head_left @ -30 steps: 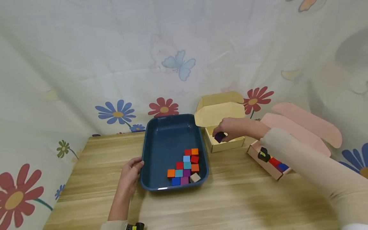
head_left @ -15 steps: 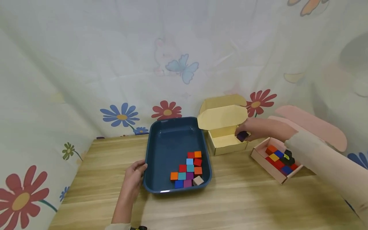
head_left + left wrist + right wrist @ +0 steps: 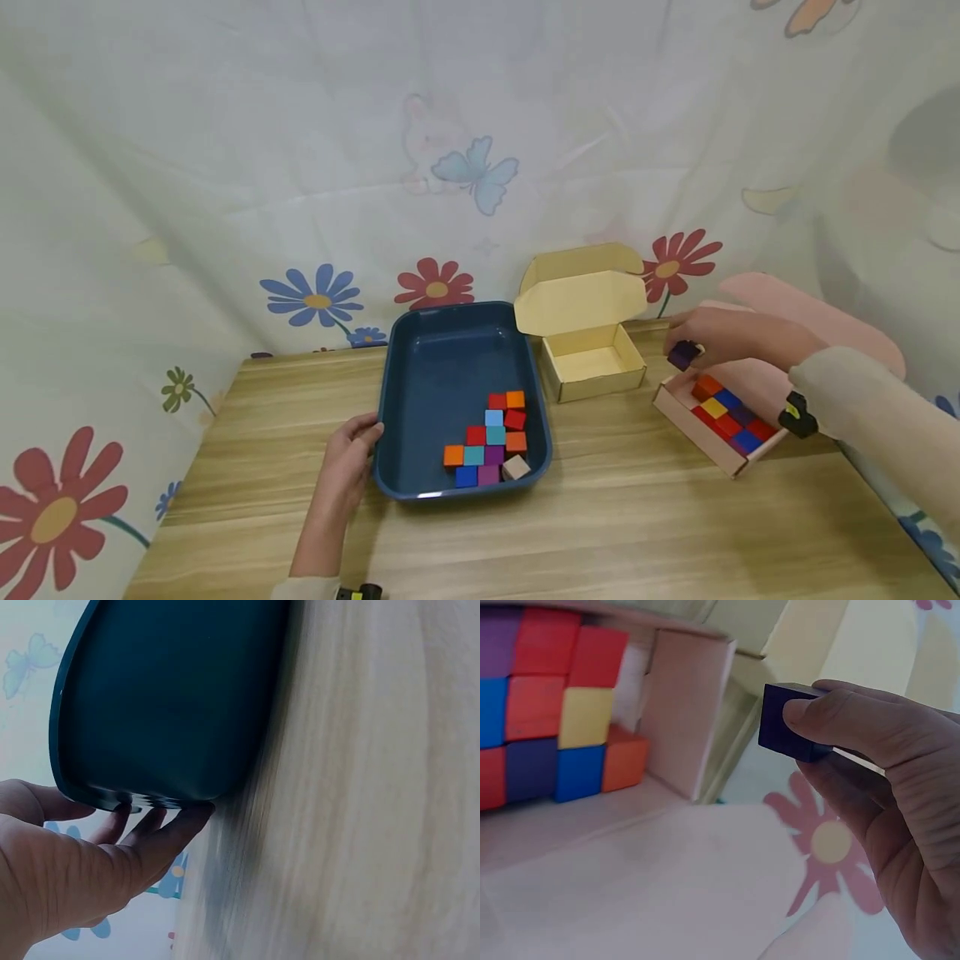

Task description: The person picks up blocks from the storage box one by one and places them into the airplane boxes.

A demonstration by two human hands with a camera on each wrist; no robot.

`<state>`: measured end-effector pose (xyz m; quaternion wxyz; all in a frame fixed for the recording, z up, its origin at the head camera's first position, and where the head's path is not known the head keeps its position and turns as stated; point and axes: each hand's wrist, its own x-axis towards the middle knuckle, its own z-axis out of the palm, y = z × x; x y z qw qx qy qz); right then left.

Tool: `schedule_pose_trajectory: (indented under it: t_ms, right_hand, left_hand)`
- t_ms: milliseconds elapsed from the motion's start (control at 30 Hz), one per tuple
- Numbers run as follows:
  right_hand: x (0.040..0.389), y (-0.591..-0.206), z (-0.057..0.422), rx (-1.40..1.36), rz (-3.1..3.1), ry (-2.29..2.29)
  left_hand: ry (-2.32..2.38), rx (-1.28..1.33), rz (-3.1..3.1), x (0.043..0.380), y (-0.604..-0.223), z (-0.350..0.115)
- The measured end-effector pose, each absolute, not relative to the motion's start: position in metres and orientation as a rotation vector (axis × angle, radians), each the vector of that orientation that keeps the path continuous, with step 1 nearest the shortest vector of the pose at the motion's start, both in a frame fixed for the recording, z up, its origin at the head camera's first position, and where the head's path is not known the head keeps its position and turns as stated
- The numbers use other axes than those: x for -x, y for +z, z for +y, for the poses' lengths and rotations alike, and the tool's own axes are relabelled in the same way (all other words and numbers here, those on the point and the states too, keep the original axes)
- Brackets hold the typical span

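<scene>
My right hand (image 3: 701, 333) pinches a dark purple cube (image 3: 784, 724) between thumb and fingers. It hangs in the air by the back left corner of a pink box (image 3: 697, 425), whose lid stands open. Inside that box sit several cubes: red, blue, orange, purple and a yellow cube (image 3: 587, 717). At the left side of a dark blue tray (image 3: 431, 367), my left hand (image 3: 347, 458) grips the rim, thumb at the edge and fingertips on the outer wall (image 3: 165, 712). Several coloured cubes are grouped in the tray's near right part, with a plain wooden cube (image 3: 516, 467) at the corner.
A yellow box (image 3: 600, 387) with a raised lid stands between the tray and the pink box; no cubes show in it. All stand on a wood-grain table (image 3: 600, 533). Behind hangs a flower-printed curtain (image 3: 337, 167).
My right hand has carried the purple cube rightward, from over the yellow box to beside the pink box. My left hand stays on the tray's rim. The view has shifted slightly.
</scene>
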<state>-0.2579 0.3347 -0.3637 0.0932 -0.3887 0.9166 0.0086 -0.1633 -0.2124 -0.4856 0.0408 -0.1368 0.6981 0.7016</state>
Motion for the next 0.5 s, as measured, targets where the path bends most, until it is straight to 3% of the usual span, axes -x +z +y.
schedule_pose_trajectory:
  t_ms: [500]
  right_hand:
    - [0.252, -0.389, 0.357, 0.969, 2.595, -0.036]
  left_hand:
    - [2.130, 0.428, 2.156, 0.163, -0.484, -0.211]
